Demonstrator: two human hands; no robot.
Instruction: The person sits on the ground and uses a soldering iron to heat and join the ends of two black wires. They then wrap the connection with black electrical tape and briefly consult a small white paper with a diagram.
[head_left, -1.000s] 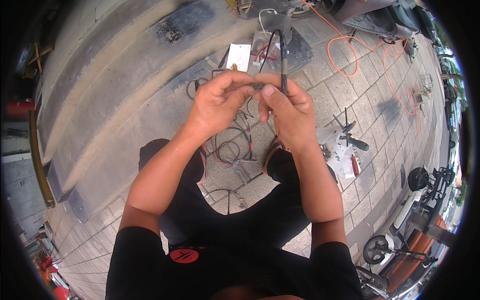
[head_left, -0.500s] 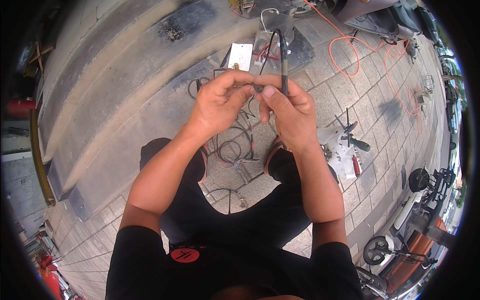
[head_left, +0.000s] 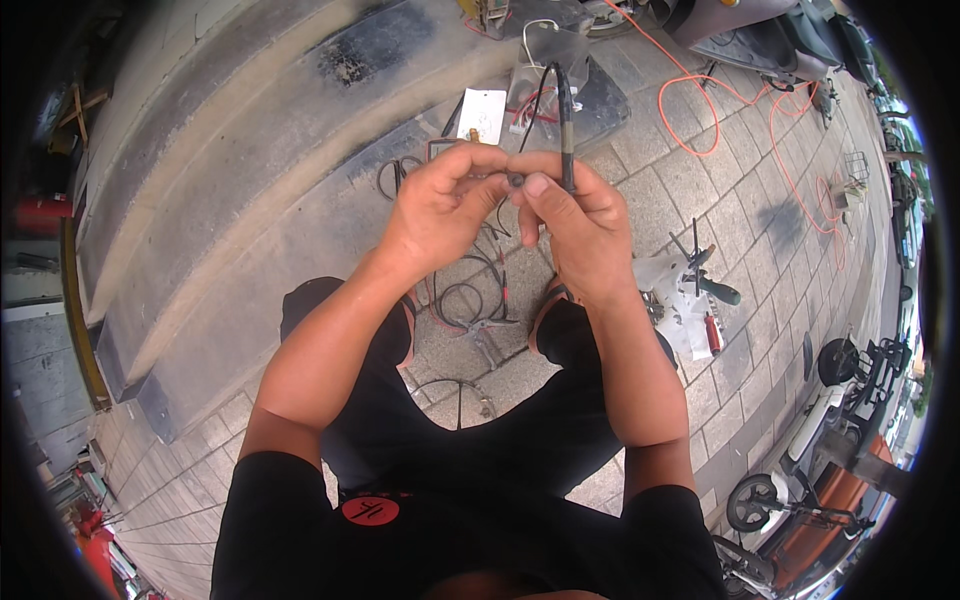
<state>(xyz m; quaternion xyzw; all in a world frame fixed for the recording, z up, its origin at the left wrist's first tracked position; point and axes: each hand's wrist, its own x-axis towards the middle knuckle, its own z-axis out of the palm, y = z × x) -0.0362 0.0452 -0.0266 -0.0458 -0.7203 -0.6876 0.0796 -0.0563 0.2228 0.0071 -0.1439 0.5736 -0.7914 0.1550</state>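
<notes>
A small dark piece (head_left: 516,180) sits pinched between the fingertips of our left hand (head_left: 435,210) and our right hand (head_left: 584,217), whose fingers also hold a black cable (head_left: 567,108). Our grip has barely shifted within 1 second, suggesting steady fine work. Pliers (head_left: 490,323) lie on paving (head_left: 655,205) below.

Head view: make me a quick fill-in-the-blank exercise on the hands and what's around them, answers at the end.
1. A small dark part sits between the fingers of ____ hands.
2. A thick, mostly ____ cable reaches the right hand.
3. Beyond the left hand lies a flat ____ card.
4. The red-handled tool lies on the person's ____ side.

Missing words: both; black; white; right.
</notes>
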